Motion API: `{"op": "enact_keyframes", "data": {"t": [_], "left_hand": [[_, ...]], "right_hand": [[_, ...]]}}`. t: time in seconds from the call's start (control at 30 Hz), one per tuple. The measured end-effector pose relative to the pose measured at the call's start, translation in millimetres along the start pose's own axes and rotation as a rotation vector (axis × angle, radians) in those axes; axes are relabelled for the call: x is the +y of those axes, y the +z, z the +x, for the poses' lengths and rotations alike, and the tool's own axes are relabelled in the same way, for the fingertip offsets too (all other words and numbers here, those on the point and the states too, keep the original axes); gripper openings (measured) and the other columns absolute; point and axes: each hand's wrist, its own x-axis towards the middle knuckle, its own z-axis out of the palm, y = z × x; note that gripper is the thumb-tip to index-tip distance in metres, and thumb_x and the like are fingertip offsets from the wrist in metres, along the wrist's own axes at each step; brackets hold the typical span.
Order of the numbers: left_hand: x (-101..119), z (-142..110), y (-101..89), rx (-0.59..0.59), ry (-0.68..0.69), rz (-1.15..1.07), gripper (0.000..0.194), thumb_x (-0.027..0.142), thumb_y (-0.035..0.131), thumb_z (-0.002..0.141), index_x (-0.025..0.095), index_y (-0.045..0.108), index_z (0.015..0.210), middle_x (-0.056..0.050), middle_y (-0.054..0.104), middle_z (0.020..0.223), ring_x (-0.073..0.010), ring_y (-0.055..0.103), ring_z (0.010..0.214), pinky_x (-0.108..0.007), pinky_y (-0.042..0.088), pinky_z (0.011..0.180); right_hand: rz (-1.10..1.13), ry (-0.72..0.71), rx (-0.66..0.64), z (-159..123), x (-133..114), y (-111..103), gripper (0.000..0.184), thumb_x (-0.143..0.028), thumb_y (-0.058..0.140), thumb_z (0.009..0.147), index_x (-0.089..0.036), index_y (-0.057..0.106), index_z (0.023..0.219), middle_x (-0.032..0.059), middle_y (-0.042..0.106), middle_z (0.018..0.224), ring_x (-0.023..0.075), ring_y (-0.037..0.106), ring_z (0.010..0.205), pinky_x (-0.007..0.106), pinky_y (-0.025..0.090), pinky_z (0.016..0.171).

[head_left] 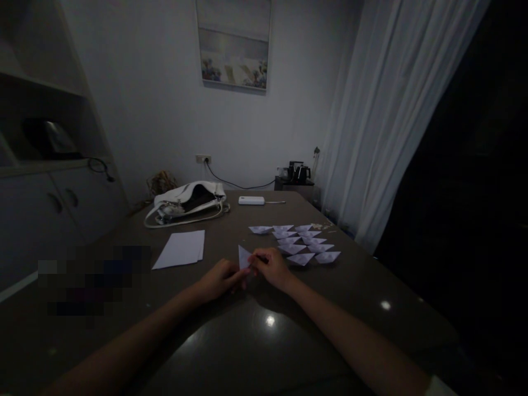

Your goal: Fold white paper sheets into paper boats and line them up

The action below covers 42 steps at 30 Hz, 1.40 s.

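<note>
Between my hands is a small piece of folded white paper (243,256), its pointed corner standing up. My left hand (223,278) pinches its lower edge, thumb toward the right. My right hand (270,267) grips the paper's right side with bent fingers, which hide part of it. Just right of my right hand, several folded paper boats (301,258) stand in rows on the dark table. Beyond my left hand lies a stack of white paper sheets (181,248).
A white handbag (187,201) sits at the table's far left, and a white power bank (251,201) with a short cable lies at the far middle. Small scraps (322,226) lie behind the boats. The dark table (231,352) is glossy; a white curtain (371,110) hangs at right.
</note>
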Motion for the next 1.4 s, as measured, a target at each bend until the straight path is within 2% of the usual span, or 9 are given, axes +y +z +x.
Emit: {"op": "enact_keyframes", "data": {"t": [0.3,0.4,0.47,0.6,0.73,0.87,1.03,1.2,1.4], "left_hand": [[2.6,0.0,1.3,0.064,-0.041,0.02,0.06,0.057,0.034,0.088,0.014,0.062,0.058,0.0,0.051,0.043,-0.0122,0.047,0.042,-0.021,0.034,0.047],[2.6,1.6,-0.5,0.149,-0.034,-0.095,0.055,0.056,0.035,0.088,0.013,0.064,0.07,0.0,0.056,0.053,-0.0128,0.05,0.05,-0.021,0.036,0.05],[5.2,2.7,-2.5,0.204,-0.013,-0.238,0.047,0.056,0.044,0.085,0.012,0.062,0.084,0.0,0.058,0.064,-0.0133,0.052,0.056,-0.021,0.039,0.053],[11.0,4.2,-4.9,0.189,0.002,-0.454,0.048,0.055,0.058,0.076,0.013,0.058,0.098,0.0,0.059,0.073,-0.0123,0.051,0.059,-0.022,0.042,0.055],[9.3,4.1,-3.7,0.167,-0.016,-0.465,0.042,0.053,0.057,0.078,0.013,0.058,0.09,0.001,0.058,0.07,-0.0122,0.052,0.059,-0.022,0.042,0.056],[4.8,4.4,-3.2,0.244,-0.053,-0.355,0.04,0.054,0.055,0.079,0.015,0.053,0.074,0.003,0.052,0.061,-0.012,0.049,0.056,-0.021,0.038,0.051],[6.0,5.2,-5.2,0.333,-0.034,-0.325,0.039,0.053,0.058,0.076,0.016,0.051,0.068,0.003,0.051,0.059,-0.0119,0.047,0.055,-0.021,0.036,0.052],[9.2,4.9,-5.8,0.286,-0.037,-0.374,0.039,0.053,0.056,0.077,0.015,0.054,0.072,0.002,0.053,0.062,-0.0124,0.047,0.058,-0.022,0.037,0.054],[10.2,2.3,-2.5,0.18,-0.043,-0.563,0.049,0.053,0.058,0.077,0.014,0.057,0.105,-0.004,0.063,0.081,-0.0166,0.056,0.07,-0.025,0.042,0.062]], "right_hand": [[0.001,0.005,0.009,1.1,-1.5,-2.6,0.043,-0.048,0.052,0.084,-0.015,0.054,0.057,-0.0015,0.05,0.049,0.01,0.044,0.047,0.021,0.031,0.048],[-0.014,0.0,0.015,1.9,0.7,-3.6,0.043,-0.046,0.051,0.086,-0.015,0.053,0.055,-0.0013,0.049,0.049,0.0102,0.043,0.047,0.022,0.031,0.049],[-0.01,0.004,0.012,2.2,2.2,-4.3,0.042,-0.044,0.051,0.086,-0.015,0.053,0.055,-0.0014,0.049,0.048,0.01,0.043,0.047,0.022,0.031,0.05],[0.025,0.013,-0.003,1.5,2.9,-5.3,0.044,-0.047,0.051,0.085,-0.016,0.05,0.053,-0.0024,0.046,0.047,0.0094,0.041,0.046,0.022,0.031,0.049],[0.007,0.031,-0.004,0.6,0.8,-5.7,0.045,-0.049,0.051,0.084,-0.016,0.049,0.054,-0.0029,0.045,0.047,0.0086,0.039,0.045,0.021,0.029,0.047],[0.059,0.081,0.016,0.0,-1.0,-3.7,0.043,-0.051,0.053,0.082,-0.015,0.052,0.058,-0.0025,0.048,0.049,0.0085,0.041,0.046,0.021,0.03,0.047],[0.172,0.148,-0.093,-0.4,3.0,1.0,0.041,-0.052,0.06,0.076,-0.013,0.059,0.065,-0.0002,0.057,0.057,0.0088,0.046,0.049,0.02,0.033,0.048],[0.212,0.129,-0.123,1.1,6.0,-1.1,0.046,-0.057,0.063,0.071,-0.012,0.058,0.066,0.0012,0.059,0.059,0.0098,0.05,0.054,0.021,0.036,0.053],[0.305,0.187,-0.253,1.1,3.3,-7.5,0.048,-0.06,0.065,0.068,-0.013,0.057,0.068,-0.0022,0.054,0.056,0.0077,0.045,0.05,0.02,0.034,0.05]]}}
